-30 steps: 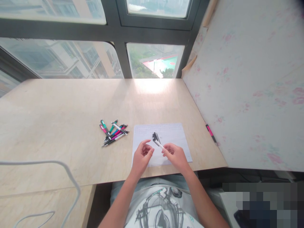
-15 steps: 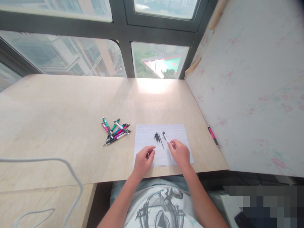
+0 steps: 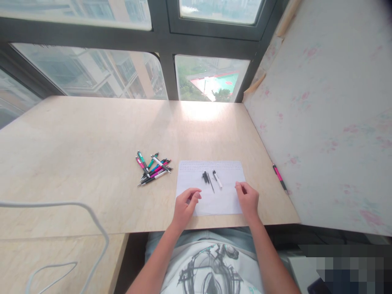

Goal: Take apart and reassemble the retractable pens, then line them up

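On a sheet of lined paper (image 3: 220,206) lie parts of a pen taken apart. A white pen barrel with a dark end (image 3: 217,179) rests right of a thin dark refill (image 3: 211,183). Left of the refill are small black pen pieces (image 3: 205,177), too small to tell apart. My left hand (image 3: 185,206) hovers over the paper's lower left, fingers loosely bent, thumb apart from them, holding nothing. Over the paper's right edge is my right hand (image 3: 248,200), loosely curled with nothing visible in it, apart from the barrel.
A pile of several coloured click pens (image 3: 154,168) lies left of the paper. One pink and black pen (image 3: 279,177) rests against the wall (image 3: 321,122) at the right. A grey cable (image 3: 61,204) loops over the table (image 3: 101,139) at the left. Windows stand behind.
My right hand has let go of the white barrel and moved right, leaving it on the paper. The left hand has hardly moved. The view has shifted slightly.
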A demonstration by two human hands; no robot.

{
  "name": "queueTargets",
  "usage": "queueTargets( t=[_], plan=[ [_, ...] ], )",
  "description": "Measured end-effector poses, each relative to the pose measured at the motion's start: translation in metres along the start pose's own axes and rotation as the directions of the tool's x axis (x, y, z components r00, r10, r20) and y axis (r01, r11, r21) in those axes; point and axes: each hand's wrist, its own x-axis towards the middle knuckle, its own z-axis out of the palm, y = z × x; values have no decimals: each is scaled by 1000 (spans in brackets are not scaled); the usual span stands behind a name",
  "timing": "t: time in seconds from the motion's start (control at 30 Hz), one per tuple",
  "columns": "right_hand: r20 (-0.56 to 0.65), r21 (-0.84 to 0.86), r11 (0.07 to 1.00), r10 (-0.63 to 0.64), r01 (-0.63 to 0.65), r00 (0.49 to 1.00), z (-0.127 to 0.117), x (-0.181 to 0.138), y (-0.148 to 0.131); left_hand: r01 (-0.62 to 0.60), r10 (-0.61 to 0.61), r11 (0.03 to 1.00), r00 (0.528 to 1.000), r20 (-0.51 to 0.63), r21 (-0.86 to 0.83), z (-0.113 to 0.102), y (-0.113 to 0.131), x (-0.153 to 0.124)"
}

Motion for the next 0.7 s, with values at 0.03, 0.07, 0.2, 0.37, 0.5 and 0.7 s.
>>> queueTargets(
  t=[0.03,0.07,0.2,0.37,0.5,0.7],
  plan=[
    [11,2,1000,-3,3,1000,0,0,0,-3,3,1000,1000,7,2,0,0,0],
    [19,0,1000,-8,8,1000,1,0,0,-9,9,1000,1000,13,12,0,1,0],
    [26,-14,1000,-18,18,999,2,0,0,-63,59,993,997,40,101,2,2,0],
    [80,-67,997,-40,45,996,1,4,1,-119,106,977,991,82,178,3,-2,0],
    [139,-172,975,-120,143,983,5,4,-10,-105,92,975,993,73,194,2,-5,-1],
    [210,-375,888,-199,267,957,27,-5,-35,-95,92,982,995,25,164,3,-4,-1]
  ],
)
